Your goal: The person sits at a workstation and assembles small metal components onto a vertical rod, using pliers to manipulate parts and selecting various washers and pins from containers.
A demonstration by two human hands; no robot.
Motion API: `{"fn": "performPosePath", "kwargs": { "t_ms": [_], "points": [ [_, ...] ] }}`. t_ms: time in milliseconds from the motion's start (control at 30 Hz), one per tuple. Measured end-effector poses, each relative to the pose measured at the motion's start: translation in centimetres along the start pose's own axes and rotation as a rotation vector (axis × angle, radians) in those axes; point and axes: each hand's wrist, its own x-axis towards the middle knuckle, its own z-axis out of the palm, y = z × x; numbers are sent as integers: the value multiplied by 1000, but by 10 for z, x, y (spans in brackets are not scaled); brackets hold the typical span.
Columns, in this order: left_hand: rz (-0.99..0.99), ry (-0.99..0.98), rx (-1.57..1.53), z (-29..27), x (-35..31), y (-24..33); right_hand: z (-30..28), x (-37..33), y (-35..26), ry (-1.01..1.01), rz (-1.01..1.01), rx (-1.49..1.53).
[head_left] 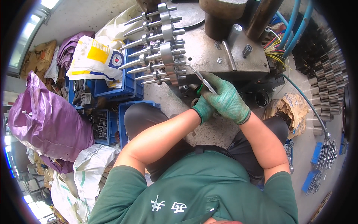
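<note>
- Concrete workshop floor [210,135], speckled grey, spreads around a person in a green shirt [209,168]; a purple sack [48,115] and blue plastic crates [128,90] stand to the left.
- Ahead, a heavy steel machine bed [250,54] carries short steel cylinders [235,33]; at its left is a row of stepped steel shafts [166,50].
- Right hand [226,98], green-gloved: fingers closed around a slim, bent-tipped metal tool [204,81], pointing up-left toward the shafts (from where I stand, I can't tell whether it touches).
- Left hand [203,109], also green-gloved: tucked under the right, its fingers hidden, their state unclear.

Right hand [225,96] (gloved) holding metal tool [204,82], shafts [153,58] nearby
</note>
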Motion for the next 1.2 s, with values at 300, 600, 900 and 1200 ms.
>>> {"fn": "performPosePath", "kwargs": {
  "t_ms": [300, 600, 900, 1200],
  "points": [
    [55, 26, -184, -6, 2, -3, 6, 8, 0, -37, -61, -77],
    [-26, 24, -23, 14, -8, 22, 15, 5, 17, -151, 57, 326],
    [150, -63, 377, 14, -18, 32, 4, -12, -19, -165, 161, 385],
    [-21, 158, -126, 45, -33, 102, -69, -38, 11, 77, -156, -254]
  ]
}}
